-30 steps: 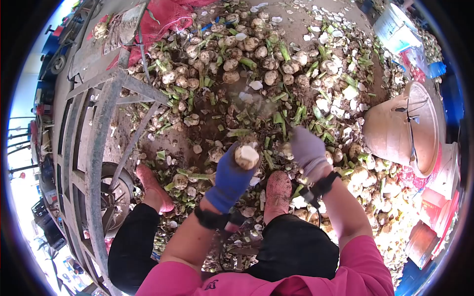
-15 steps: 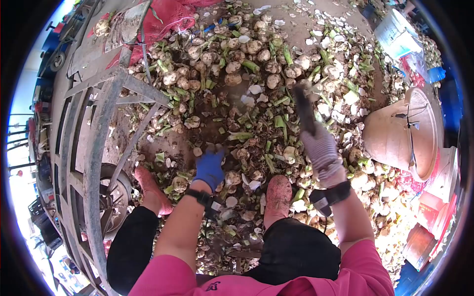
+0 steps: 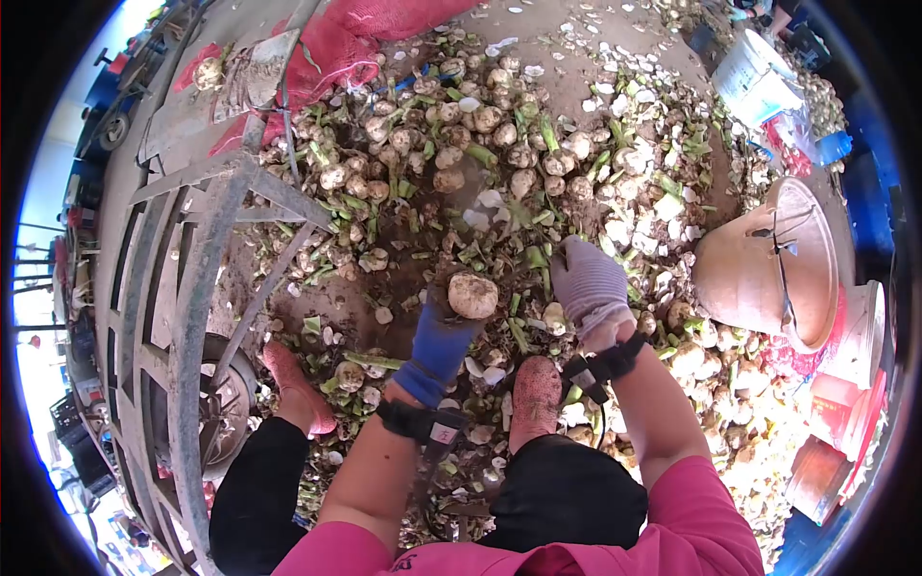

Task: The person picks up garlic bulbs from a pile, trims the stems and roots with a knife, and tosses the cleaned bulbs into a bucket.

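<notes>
My left hand [image 3: 437,346], in a blue glove, is closed around a round, pale brown vegetable bulb [image 3: 473,296] with soil on it. It holds the bulb above the littered ground, in front of my feet. My right hand [image 3: 588,285], in a striped light glove, is closed to the right of the bulb and apart from it. The dark-bladed knife that showed in this hand a moment ago is hard to make out now, its blade smeared or turned away. Beyond both hands lies a heap of similar bulbs [image 3: 448,180] with cut green stalks.
A metal frame cart [image 3: 187,317] with a wheel [image 3: 226,403] stands at my left. A tan tub [image 3: 759,259] lies tilted at my right, near red buckets [image 3: 845,408]. Trimmed bulbs [image 3: 706,370] lie beside my right leg. Red mesh sacks [image 3: 341,48] and a white bucket [image 3: 754,77] are farther off.
My left hand has come up from the ground and now holds a bulb. My right hand has moved left and closer to it; the dark blade no longer shows clearly.
</notes>
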`<state>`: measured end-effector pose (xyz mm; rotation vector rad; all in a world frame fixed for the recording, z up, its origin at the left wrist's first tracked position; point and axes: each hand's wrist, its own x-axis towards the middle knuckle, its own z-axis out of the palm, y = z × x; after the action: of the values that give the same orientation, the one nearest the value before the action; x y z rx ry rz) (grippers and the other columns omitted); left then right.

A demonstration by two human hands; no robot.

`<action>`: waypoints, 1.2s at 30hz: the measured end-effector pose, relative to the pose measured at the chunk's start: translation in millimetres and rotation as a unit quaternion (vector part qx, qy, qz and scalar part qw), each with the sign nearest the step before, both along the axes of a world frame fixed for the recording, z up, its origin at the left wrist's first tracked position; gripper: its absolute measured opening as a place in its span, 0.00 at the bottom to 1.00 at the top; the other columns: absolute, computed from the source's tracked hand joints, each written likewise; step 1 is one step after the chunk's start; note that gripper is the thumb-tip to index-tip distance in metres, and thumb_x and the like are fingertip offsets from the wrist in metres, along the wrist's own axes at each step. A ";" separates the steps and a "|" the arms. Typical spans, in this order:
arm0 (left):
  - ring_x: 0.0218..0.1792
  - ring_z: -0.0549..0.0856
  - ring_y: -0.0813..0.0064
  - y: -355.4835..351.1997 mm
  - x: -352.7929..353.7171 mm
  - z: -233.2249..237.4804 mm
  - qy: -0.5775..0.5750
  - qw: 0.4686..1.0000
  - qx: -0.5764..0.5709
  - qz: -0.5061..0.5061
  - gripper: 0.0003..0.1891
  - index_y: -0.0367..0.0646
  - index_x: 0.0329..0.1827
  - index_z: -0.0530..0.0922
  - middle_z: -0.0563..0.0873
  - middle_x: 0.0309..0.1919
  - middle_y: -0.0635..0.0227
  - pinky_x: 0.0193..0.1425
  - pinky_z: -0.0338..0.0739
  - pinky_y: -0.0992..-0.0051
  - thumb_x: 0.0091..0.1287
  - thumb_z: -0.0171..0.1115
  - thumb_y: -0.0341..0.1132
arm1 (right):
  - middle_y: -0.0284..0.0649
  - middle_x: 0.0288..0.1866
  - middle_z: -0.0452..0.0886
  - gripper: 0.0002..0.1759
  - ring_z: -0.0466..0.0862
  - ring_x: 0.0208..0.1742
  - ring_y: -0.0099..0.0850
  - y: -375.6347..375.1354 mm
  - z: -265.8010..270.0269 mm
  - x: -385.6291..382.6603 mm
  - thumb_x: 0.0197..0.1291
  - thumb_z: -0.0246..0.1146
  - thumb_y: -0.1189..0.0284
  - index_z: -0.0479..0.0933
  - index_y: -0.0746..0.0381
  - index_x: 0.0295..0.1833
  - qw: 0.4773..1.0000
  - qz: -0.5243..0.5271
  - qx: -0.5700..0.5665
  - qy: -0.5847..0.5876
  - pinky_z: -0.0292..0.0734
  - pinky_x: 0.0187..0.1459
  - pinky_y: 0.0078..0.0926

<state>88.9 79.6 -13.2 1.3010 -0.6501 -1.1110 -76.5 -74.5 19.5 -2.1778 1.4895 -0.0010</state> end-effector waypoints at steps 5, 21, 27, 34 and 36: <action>0.52 0.81 0.72 13.2 5.2 -64.2 -0.115 0.992 0.013 -0.048 0.15 0.44 0.58 0.71 0.81 0.52 0.64 0.59 0.78 0.68 0.70 0.56 0.34 | 0.41 0.33 0.78 0.11 0.83 0.34 0.41 68.7 58.8 16.3 0.54 0.64 0.67 0.75 0.59 0.41 0.939 0.278 -0.165 -0.117 0.79 0.35 0.39; 0.49 0.83 0.72 28.0 10.2 -21.6 -0.176 0.979 -0.011 -0.098 0.27 0.37 0.62 0.68 0.80 0.52 0.61 0.52 0.80 0.71 0.60 0.69 0.27 | 0.45 0.31 0.81 0.10 0.84 0.31 0.42 12.7 -54.1 -47.3 0.59 0.62 0.69 0.76 0.60 0.45 0.999 0.035 -0.027 -0.027 0.80 0.35 0.40; 0.50 0.82 0.69 7.2 -26.9 -1.7 0.061 0.998 0.010 -0.015 0.34 0.42 0.65 0.64 0.78 0.52 0.60 0.55 0.82 0.66 0.58 0.72 0.23 | 0.44 0.32 0.83 0.19 0.83 0.29 0.34 45.5 -14.2 -16.3 0.66 0.55 0.63 0.77 0.65 0.54 0.955 -0.081 0.230 -0.171 0.80 0.34 0.31; 0.53 0.79 0.73 32.8 -42.7 7.4 0.008 0.998 -0.020 -0.062 0.41 0.41 0.64 0.63 0.77 0.54 0.64 0.57 0.78 0.73 0.49 0.81 0.30 | 0.36 0.36 0.83 0.14 0.81 0.33 0.27 67.8 -46.2 -12.6 0.65 0.60 0.67 0.78 0.65 0.50 0.733 -0.182 0.478 -0.448 0.77 0.37 0.27; 0.54 0.79 0.72 27.9 -34.9 12.9 -0.121 0.992 -0.013 -0.034 0.39 0.42 0.64 0.62 0.76 0.53 0.64 0.58 0.77 0.73 0.53 0.78 0.29 | 0.36 0.35 0.82 0.13 0.82 0.34 0.28 61.8 -21.3 3.5 0.65 0.59 0.68 0.77 0.65 0.49 0.826 -0.146 0.339 -0.426 0.77 0.37 0.28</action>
<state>54.1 107.6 -0.3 1.4122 -0.8913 -1.0041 -73.1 -12.7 -1.8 -1.1004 1.0275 -0.4251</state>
